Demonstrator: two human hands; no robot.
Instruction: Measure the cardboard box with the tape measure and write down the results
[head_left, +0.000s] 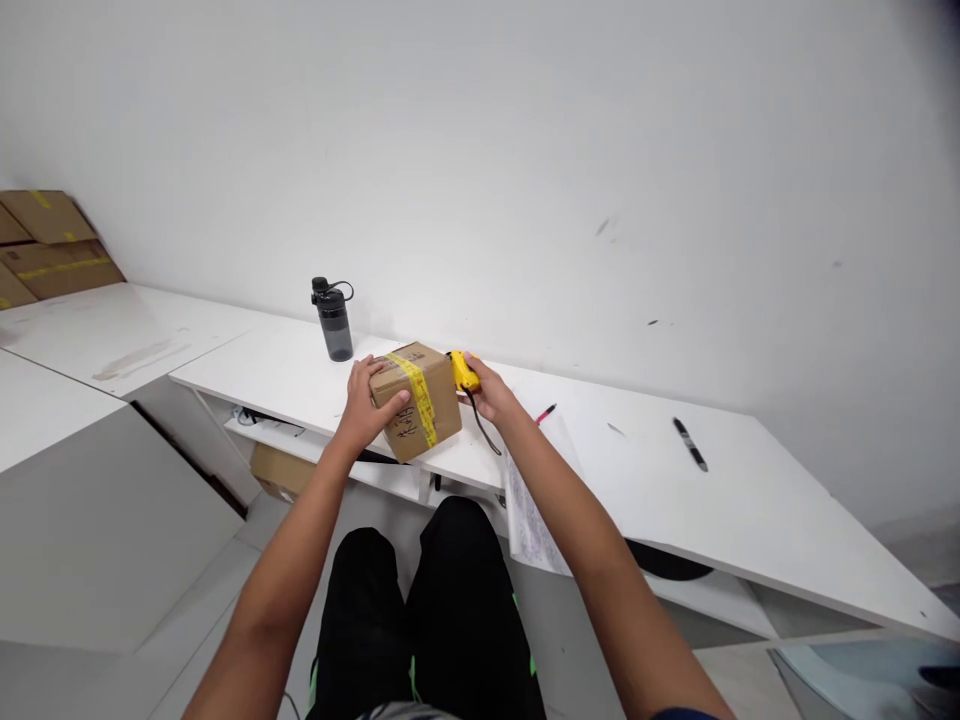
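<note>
A small cardboard box [420, 398] sealed with yellow tape stands on the white desk [645, 470], near its front edge. My left hand [366, 402] grips the box's left side, thumb and fingers wrapped on it. My right hand [489, 390] is closed round a yellow tape measure [464, 370] held against the box's right side; its black strap hangs down over the desk edge.
A dark water bottle [333, 320] stands behind the box by the wall. A red pen [545, 412], a black marker [690, 444] and a printed sheet [529, 515] overhanging the edge lie on the desk. Cardboard boxes [49, 245] are stacked far left. Another box [281, 470] sits below.
</note>
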